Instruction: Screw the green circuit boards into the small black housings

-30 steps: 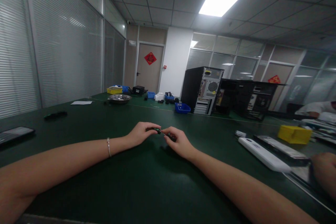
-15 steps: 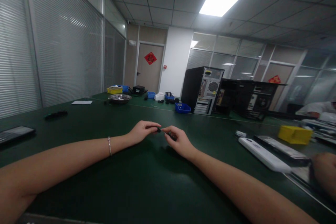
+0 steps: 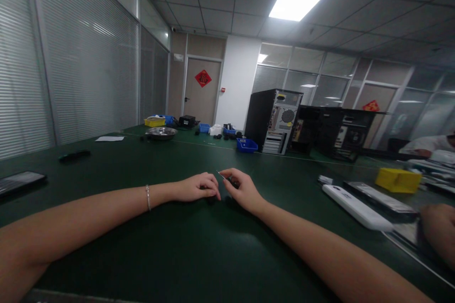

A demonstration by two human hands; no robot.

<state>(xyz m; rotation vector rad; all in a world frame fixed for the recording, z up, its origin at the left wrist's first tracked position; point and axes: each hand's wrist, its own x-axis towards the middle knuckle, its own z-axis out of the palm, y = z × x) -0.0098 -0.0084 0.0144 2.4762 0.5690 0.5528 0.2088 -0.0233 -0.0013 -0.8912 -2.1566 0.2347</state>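
Observation:
Both my forearms reach out over a dark green table (image 3: pixel 199 251). My left hand (image 3: pixel 197 187), with a thin bracelet on its wrist, rests on the table with its fingers curled down over a small dark part (image 3: pixel 212 197) that is mostly hidden. My right hand (image 3: pixel 241 189) is just beside it, pinching a small screwdriver (image 3: pixel 225 178) whose thin metal tip points up and to the left, clear of the left hand.
A white remote-like device (image 3: pixel 355 207) and a dark flat device (image 3: pixel 382 199) lie at the right, near a yellow bin (image 3: pixel 398 180). Another person's hand (image 3: pixel 439 227) is at the right edge. Computer towers (image 3: pixel 273 120), blue bins and a metal bowl (image 3: pixel 161 133) stand farther back. A tablet (image 3: pixel 19 181) lies left.
My left hand has lowered from the screwdriver tip down onto the table with the small part under its fingers. The right hand stays raised with the screwdriver, tip now free.

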